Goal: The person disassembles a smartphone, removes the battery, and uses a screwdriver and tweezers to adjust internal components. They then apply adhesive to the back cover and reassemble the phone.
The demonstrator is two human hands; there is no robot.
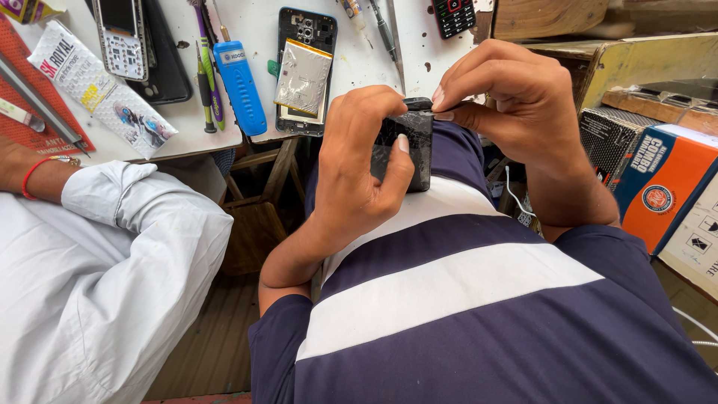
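Observation:
My left hand (357,168) grips a black phone with a cracked screen (416,146), held upright above my lap, thumb pressed on its glass. My right hand (507,97) pinches the phone's top edge, fingertips on a small dark piece at its upper corner. Both hands sit just below the white worktable's edge (187,138). My navy shirt with white stripes fills the lower view.
On the table lie an opened phone with a silver battery (302,75), a blue tool (240,86), screwdrivers (204,67), a dismantled phone (121,37), a printed packet (101,90) and tweezers. A person's white sleeve (112,247) is at left. Boxes (662,187) stand at right.

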